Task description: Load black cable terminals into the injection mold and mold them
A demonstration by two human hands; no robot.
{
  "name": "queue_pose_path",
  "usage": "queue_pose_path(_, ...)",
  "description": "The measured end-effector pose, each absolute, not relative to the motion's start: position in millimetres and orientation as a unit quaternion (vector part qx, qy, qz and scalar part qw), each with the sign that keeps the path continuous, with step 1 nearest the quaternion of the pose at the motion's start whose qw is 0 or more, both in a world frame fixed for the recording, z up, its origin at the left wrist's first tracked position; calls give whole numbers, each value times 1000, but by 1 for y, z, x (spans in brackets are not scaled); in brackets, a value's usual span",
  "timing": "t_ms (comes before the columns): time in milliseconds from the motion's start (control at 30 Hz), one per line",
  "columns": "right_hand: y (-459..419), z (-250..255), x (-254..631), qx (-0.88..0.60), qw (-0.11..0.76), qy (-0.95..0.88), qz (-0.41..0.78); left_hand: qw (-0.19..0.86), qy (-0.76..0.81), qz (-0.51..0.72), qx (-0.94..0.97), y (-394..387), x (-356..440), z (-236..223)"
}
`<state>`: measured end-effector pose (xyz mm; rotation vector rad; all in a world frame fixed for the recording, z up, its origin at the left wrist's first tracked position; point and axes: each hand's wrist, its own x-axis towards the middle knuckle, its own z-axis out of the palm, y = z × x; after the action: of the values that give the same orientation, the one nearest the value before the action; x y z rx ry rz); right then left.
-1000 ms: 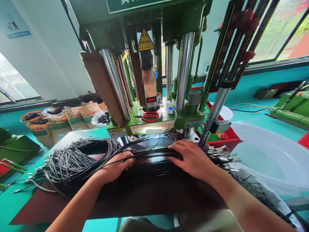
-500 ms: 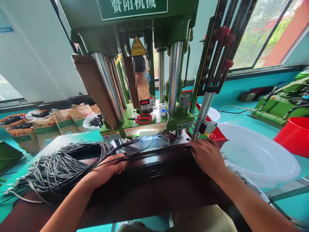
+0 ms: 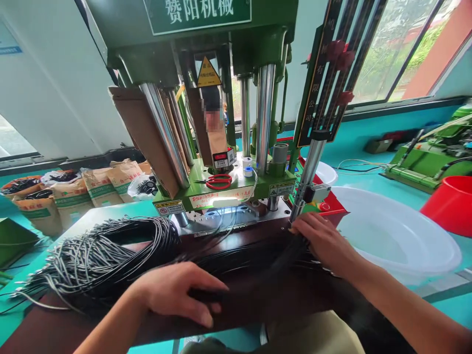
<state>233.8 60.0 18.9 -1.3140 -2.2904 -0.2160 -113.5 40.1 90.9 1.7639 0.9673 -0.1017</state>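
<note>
My right hand (image 3: 322,243) is closed around one end of a bundle of thin black cables (image 3: 280,260), by the front right of the machine. The held part is smeared by motion. My left hand (image 3: 180,293) is over the front of the brown tabletop (image 3: 228,312), thumb and fingers apart, with nothing visible in it. More black cables (image 3: 236,258) lie between my two hands, below the green press (image 3: 221,189). A large coil of black cables (image 3: 106,255) with pale ends rests to the left.
Red-handled scissors (image 3: 219,181) and a blue-and-white tape roll (image 3: 248,171) lie on the press ledge. A red control box (image 3: 332,209) stands at the right, beside a big white tub (image 3: 391,231). Several paper sacks (image 3: 70,194) stand at the back left.
My left hand has let go of the cables near the press and moved down toward me. The cables at my right hand have swung down and forward; that hand has shifted slightly right.
</note>
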Motion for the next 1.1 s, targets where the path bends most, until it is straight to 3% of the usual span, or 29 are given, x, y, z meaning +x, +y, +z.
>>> queue_pose_path(100, 44, 16, 207, -356, 232, -905, -21, 654, 369, -24, 660, 17, -56, 70)
queue_pose_path(233, 33, 14, 186, -273, 194, -940, 62, 836, 358, 195, 367, -6, 9, 20)
queue_pose_path(400, 26, 33, 195, -401, 208, -864, 221, 843, 356, 311, 256, -14, 17, -2)
queue_pose_path(533, 19, 35, 181, -351, 186, -858, 324, 828, 353, 372, 228, -14, 9, -1)
queue_pose_path(667, 65, 24, 159, -411, 276, -835, 239, 800, 387, 403, 216, -16, 7, -3)
queue_pose_path(733, 101, 17, 148, -444, 271, -838, 161, 787, 411, 404, 222, -17, 5, -2)
queue_pose_path(900, 152, 2, 128, -469, 188, -856, 112, 765, 435, 405, 248, -19, 0, 5)
queue_pose_path(1100, 130, 20, 155, -482, 102, -868, 64, 733, 468, 400, 288, -22, -6, 4)
